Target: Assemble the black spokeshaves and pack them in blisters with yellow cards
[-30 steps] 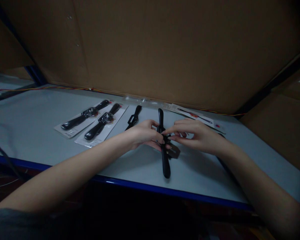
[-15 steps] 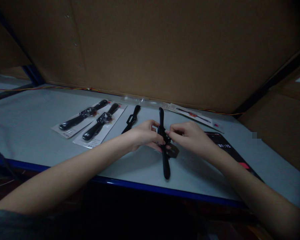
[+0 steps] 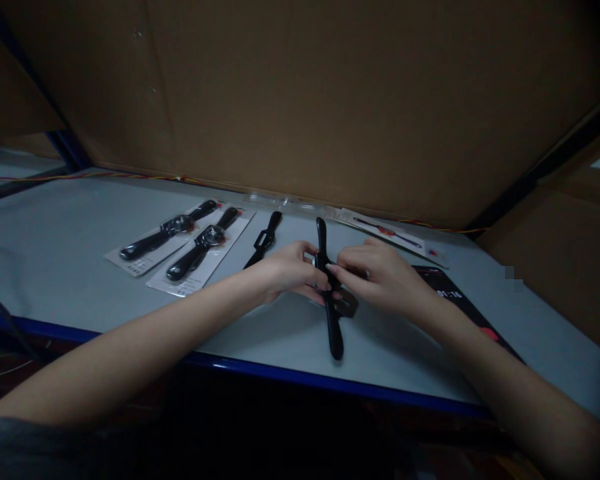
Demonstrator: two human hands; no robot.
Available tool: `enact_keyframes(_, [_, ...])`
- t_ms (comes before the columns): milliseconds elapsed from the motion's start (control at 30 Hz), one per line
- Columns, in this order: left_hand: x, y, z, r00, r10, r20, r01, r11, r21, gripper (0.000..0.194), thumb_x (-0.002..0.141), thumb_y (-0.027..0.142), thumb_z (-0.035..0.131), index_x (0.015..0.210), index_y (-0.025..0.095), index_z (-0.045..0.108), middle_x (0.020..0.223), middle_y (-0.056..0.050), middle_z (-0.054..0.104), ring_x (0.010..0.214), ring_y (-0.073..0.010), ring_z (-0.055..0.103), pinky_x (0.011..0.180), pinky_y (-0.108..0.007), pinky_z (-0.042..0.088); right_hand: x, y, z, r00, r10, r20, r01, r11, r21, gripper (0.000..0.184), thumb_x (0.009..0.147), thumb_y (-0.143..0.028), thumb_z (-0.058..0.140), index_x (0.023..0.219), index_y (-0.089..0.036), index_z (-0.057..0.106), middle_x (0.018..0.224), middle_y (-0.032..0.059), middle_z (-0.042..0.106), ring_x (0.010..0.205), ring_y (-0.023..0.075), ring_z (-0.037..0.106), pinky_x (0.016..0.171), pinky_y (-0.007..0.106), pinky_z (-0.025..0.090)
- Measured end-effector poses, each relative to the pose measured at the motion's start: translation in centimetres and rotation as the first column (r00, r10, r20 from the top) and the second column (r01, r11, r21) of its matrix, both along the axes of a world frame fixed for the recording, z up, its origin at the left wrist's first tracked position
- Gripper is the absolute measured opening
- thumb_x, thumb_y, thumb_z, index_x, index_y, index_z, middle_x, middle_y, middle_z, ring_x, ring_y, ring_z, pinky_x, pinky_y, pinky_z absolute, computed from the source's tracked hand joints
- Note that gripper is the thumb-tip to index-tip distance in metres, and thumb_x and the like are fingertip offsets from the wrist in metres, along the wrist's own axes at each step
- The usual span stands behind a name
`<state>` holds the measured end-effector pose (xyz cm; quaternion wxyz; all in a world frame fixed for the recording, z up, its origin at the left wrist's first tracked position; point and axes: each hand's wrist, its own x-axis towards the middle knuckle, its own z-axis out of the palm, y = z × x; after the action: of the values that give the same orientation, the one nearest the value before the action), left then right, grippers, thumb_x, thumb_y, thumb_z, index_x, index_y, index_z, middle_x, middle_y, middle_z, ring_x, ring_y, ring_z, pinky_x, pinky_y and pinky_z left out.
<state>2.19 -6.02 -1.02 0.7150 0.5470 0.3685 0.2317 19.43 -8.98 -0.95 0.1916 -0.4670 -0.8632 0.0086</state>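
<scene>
A black wristwatch (image 3: 331,320) lies lengthwise on the pale table (image 3: 60,247), its strap running from the far side toward the near edge. My left hand (image 3: 290,270) is closed on its middle from the left. My right hand (image 3: 375,277) pinches the same spot from the right, fingers curled over the watch body. A small dark tab (image 3: 349,305) sticks out beside the strap just under my right hand. The watch face is hidden by my fingers.
Two packaged black watches on white cards (image 3: 163,239) (image 3: 200,250) lie at the left. A loose black strap (image 3: 265,239) lies next to my left hand. A printed card (image 3: 385,232) and a black phone (image 3: 453,297) sit at the right. A cardboard wall (image 3: 330,100) stands behind.
My right hand has shifted slightly and its fingers have curled tighter over the watch's middle. The watch and my left hand have hardly moved.
</scene>
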Motion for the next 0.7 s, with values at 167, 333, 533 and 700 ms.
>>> enact_keyframes(167, [0.0, 0.1, -0.2, 1.0, 0.014, 0.015, -0.014, 1.0, 0.021, 0.062, 0.061, -0.007, 0.061, 0.117, 0.004, 0.037, 0.073, -0.003, 0.061, 0.061, -0.0179, 0.066, 0.062, -0.036, 0.054, -0.6, -0.2, -0.3, 0.949, -0.195, -0.248, 0.114, 0.946, -0.304, 0.042, 0.088, -0.037, 0.041, 0.052, -0.018, 0.052, 0.047, -0.0007, 0.052, 0.045, 0.0108, 0.045, 0.049, 0.025, 0.029])
enact_keyframes(333, [0.0, 0.0, 0.4, 0.999, 0.025, -0.019, -0.025, 1.0, 0.007, 0.064, 0.063, -0.006, 0.06, 0.122, 0.003, 0.035, 0.073, -0.004, 0.061, 0.061, -0.0174, 0.066, 0.063, -0.035, 0.054, 1.2, 0.0, 0.8, 0.994, 0.047, -0.103, -0.058, 0.993, -0.107, 0.025, 0.078, -0.041, 0.059, 0.09, -0.019, 0.058, 0.067, -0.0003, 0.058, 0.06, 0.013, 0.051, 0.055, 0.025, 0.034])
enact_keyframes(533, [-0.1, 0.3, 0.2, 0.998, -0.008, -0.057, 0.009, 1.0, 0.02, 0.069, 0.063, -0.005, 0.06, 0.125, 0.002, 0.031, 0.077, -0.008, 0.065, 0.065, -0.0201, 0.068, 0.064, -0.035, 0.054, 1.8, 0.2, 0.9, 0.984, 0.134, 0.115, -0.137, 0.99, 0.023, 0.013, 0.085, -0.03, 0.052, 0.088, -0.02, 0.059, 0.07, 0.001, 0.058, 0.067, 0.0147, 0.052, 0.063, 0.028, 0.034])
enact_keyframes(700, [-0.4, 0.8, -0.1, 0.994, -0.106, 0.008, 0.106, 0.993, -0.043, 0.071, 0.062, -0.004, 0.06, 0.125, 0.004, 0.028, 0.074, -0.007, 0.066, 0.064, -0.0205, 0.068, 0.062, -0.034, 0.054, 1.7, 0.2, 1.2, 0.959, 0.253, 0.126, -0.259, 0.965, 0.035, 0.016, 0.088, -0.029, 0.049, 0.098, -0.022, 0.061, 0.079, 0.0019, 0.063, 0.071, 0.014, 0.055, 0.066, 0.028, 0.034])
